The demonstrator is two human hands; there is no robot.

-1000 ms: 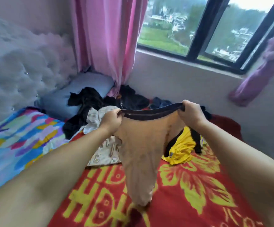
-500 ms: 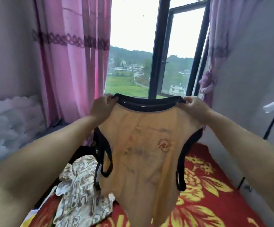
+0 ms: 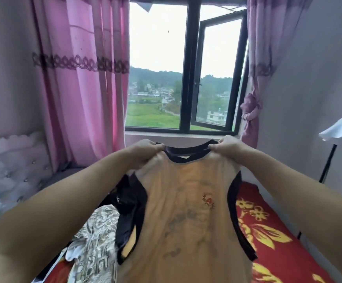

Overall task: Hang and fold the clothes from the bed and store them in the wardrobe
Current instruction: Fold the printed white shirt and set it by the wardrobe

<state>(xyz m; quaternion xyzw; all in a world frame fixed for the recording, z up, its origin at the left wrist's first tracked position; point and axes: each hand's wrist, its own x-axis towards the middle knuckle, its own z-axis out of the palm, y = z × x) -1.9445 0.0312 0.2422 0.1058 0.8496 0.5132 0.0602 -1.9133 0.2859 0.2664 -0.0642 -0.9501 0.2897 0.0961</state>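
An orange sleeveless top (image 3: 186,211) with black trim at neck and armholes hangs spread out in front of me, a small red emblem on its chest. My left hand (image 3: 145,152) pinches its left shoulder and my right hand (image 3: 229,147) pinches its right shoulder, both at the black neckline. Below it on the bed (image 3: 278,237) lie a white patterned garment (image 3: 96,242) and dark clothes (image 3: 125,199), partly hidden behind the top. The wardrobe is out of view.
Pink curtains (image 3: 84,88) hang left of the window (image 3: 186,78), and a knotted purple curtain (image 3: 253,111) hangs right. A tufted white headboard (image 3: 8,170) stands at left. A black stand (image 3: 333,156) with something white on it is by the right wall.
I have lifted the top from the bed and spread it by the shoulders. My view has risen from the bed towards the window; the top now sits a little lower in view.
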